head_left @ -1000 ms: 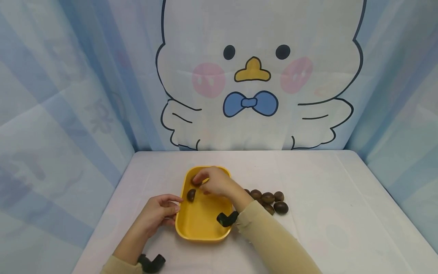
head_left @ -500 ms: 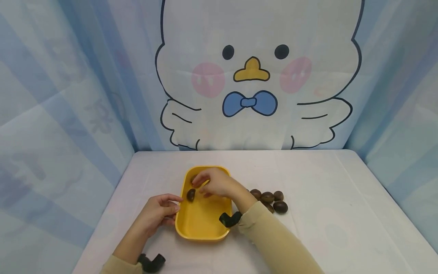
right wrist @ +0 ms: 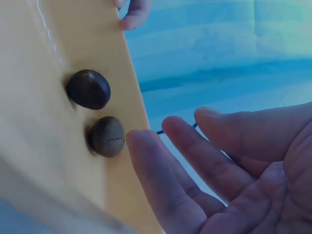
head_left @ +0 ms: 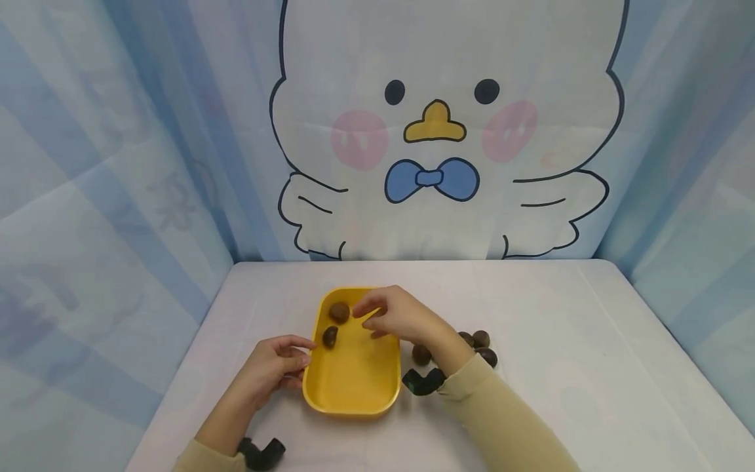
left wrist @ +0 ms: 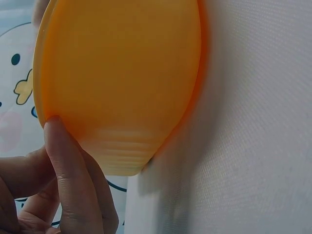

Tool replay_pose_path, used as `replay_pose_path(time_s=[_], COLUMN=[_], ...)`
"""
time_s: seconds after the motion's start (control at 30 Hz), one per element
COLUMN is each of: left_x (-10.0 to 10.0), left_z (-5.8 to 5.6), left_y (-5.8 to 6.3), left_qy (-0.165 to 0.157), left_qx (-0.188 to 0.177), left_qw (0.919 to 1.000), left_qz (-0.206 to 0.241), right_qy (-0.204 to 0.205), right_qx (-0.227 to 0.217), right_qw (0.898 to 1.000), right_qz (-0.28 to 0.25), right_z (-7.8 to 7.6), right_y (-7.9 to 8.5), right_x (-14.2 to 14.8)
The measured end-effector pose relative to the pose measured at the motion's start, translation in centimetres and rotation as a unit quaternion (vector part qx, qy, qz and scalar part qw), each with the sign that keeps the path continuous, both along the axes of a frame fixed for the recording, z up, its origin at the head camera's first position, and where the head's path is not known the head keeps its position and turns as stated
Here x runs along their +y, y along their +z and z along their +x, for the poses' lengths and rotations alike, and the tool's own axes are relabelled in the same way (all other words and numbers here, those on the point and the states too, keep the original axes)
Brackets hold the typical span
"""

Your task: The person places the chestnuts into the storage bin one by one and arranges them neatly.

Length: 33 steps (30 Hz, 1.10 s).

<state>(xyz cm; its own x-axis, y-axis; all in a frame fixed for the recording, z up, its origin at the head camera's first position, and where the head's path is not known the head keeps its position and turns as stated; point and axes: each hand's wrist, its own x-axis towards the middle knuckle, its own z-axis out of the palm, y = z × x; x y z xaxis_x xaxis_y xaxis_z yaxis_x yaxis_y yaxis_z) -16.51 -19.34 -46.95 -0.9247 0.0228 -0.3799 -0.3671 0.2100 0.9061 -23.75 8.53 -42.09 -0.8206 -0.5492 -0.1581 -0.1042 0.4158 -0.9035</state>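
Observation:
A yellow tray (head_left: 352, 383) lies on the table, with two brown chestnuts in its far left part. The farther chestnut (head_left: 339, 313) shows a crack in the right wrist view; the nearer chestnut (head_left: 330, 337) is darker. My left hand (head_left: 272, 366) rests its fingertips against the tray's left rim, seen also in the left wrist view, where a finger (left wrist: 68, 165) touches the edge. Over the tray's far right part hovers my right hand (head_left: 401, 316), its fingers loosely spread and nothing between them. It is apart from both chestnuts.
Right of the tray, several more chestnuts (head_left: 486, 357) lie in a group, partly hidden by my right forearm. A cloth with a cartoon figure (head_left: 433, 223) hangs behind the table (head_left: 566, 367), and curtains line both sides.
My right hand has let go of the farther chestnut and moved right, away from it. The chestnut stays in the tray, now in full view. The left hand has not moved.

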Motion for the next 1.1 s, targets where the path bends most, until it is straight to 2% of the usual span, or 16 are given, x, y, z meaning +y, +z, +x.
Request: replay_pose_path(time_s=[0.43,0.7,0.97,1.1], left_x=[-0.1,-0.1,-0.2,-0.2], left_z=[0.0,0.0,-0.1,-0.1], left_y=[-0.1,-0.2,-0.2,-0.2], left_qy=[-0.004,0.000,-0.001,-0.006], left_qx=[0.001,-0.002,-0.001,0.001], left_qw=[1.0000,1.0000,1.0000,1.0000], left_qz=[0.004,0.002,-0.001,0.002], right_qy=[-0.008,-0.021,-0.027,-0.043], right_qx=[-0.018,-0.007,0.003,0.012], right_qw=[0.999,0.999,0.998,0.998], right_qz=[-0.034,-0.025,-0.053,-0.036], right_z=[1.6,2.7,3.3,3.6], right_y=[0.2,-0.1,-0.3,-0.2], right_x=[3.9,6.7,9.7,11.1])
